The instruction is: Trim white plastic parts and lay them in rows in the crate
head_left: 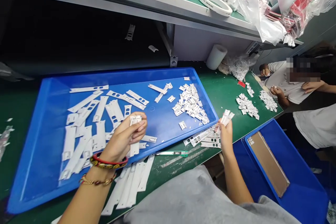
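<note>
My left hand (123,136) is over the blue plastic tray (39,119) and grips a long white punched strip (134,134) upright in its fingers. Many similar strips (84,126) lie scattered in the tray's left half. A heap of small white pieces (190,103) lies toward the tray's right side. My right hand (224,134) pinches a few small white pieces (225,117) just beyond the tray's right corner, above a loose stack of white pieces (206,139) on the green table (223,94). More strips (128,189) lie on the table below the tray.
A green-and-white utility knife (172,153) lies by the tray's near edge. Small white heaps (246,106) sit farther along the table, near a co-worker (288,84). A blue bin (301,182) holding a brown board stands at lower right. A shelf with plastic bags (288,7) runs overhead.
</note>
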Demonstrator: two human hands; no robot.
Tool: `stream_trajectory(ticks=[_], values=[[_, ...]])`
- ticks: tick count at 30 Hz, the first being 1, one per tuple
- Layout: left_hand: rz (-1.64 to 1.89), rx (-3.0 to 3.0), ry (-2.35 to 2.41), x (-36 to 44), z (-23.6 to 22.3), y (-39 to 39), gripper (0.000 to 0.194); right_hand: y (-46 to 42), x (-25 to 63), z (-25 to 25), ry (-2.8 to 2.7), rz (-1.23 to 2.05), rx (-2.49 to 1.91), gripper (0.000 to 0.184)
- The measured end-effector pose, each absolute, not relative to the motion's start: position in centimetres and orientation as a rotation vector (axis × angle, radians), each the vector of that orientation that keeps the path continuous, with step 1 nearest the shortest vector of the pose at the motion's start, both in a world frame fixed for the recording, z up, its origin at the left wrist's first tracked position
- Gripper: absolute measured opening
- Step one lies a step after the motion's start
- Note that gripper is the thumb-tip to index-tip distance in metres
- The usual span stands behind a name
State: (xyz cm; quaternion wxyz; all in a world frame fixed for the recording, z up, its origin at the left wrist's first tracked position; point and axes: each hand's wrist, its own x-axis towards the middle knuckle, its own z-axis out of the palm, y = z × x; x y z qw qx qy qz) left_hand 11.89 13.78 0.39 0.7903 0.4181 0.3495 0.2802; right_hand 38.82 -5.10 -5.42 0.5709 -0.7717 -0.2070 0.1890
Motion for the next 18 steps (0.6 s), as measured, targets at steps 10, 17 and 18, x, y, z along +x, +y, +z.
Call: stream_trajectory(ticks=[10,17,18], values=[[0.527,0.37,0.466,12.2,0.3,13.0,0.027,-7.7,44.5,-8.6,-0.714,0.311,-2.771,0.034],[0.569,0.227,0.448,12.3,-0.2,13.1,0.033,-7.8,45.8,-10.4,-1.01,0.303,-2.8,0.039],[0.573,0.222,0.443,12.3,-0.3,13.1,0.033,-8.0,46.0,-10.7,-1.052,0.295,-2.777,0.042]])
